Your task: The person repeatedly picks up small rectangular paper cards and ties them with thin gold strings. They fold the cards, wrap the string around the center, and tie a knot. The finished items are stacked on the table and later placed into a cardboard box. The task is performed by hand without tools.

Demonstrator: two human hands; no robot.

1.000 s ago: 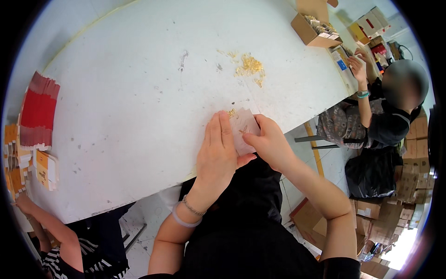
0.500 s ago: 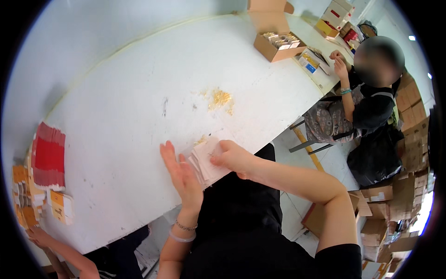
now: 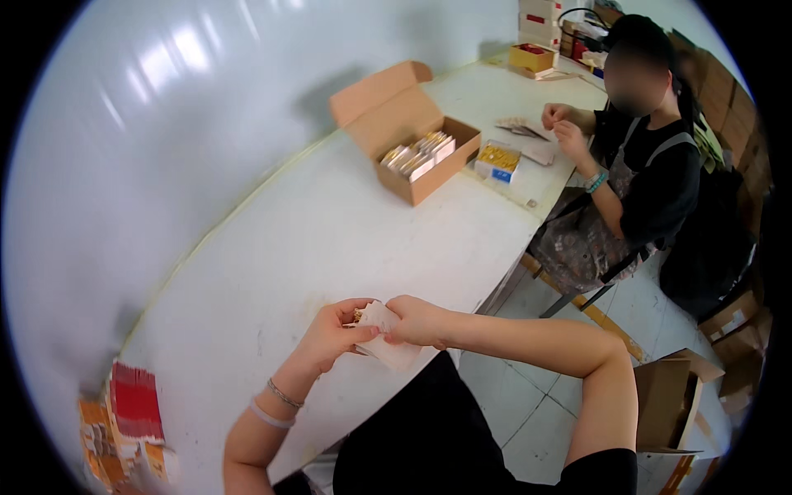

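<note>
A small stack of white cards [image 3: 391,353] is held between my two hands above the table, close to its near edge. My left hand [image 3: 337,337] grips the left side, its thumb laid across the front. On the opposite side, my right hand [image 3: 417,320] pinches the stack between thumb and fingers. Small gold-coloured pieces [image 3: 358,316] show at the upper left edge of the cards, beside my left fingers. Their exact kind is too small to make out.
An open cardboard box [image 3: 429,177] of packed cards stands on the white table [image 3: 272,289]. Beyond it are a small box of gold pieces [image 3: 499,159] and a seated co-worker [image 3: 652,165]. Red packets [image 3: 136,400] lie at far left. An open carton [image 3: 664,400] sits on the floor at right.
My left hand, open beside the cards before, has closed on them. The view has swung up and to the right, bringing the cardboard box and co-worker lower in the picture.
</note>
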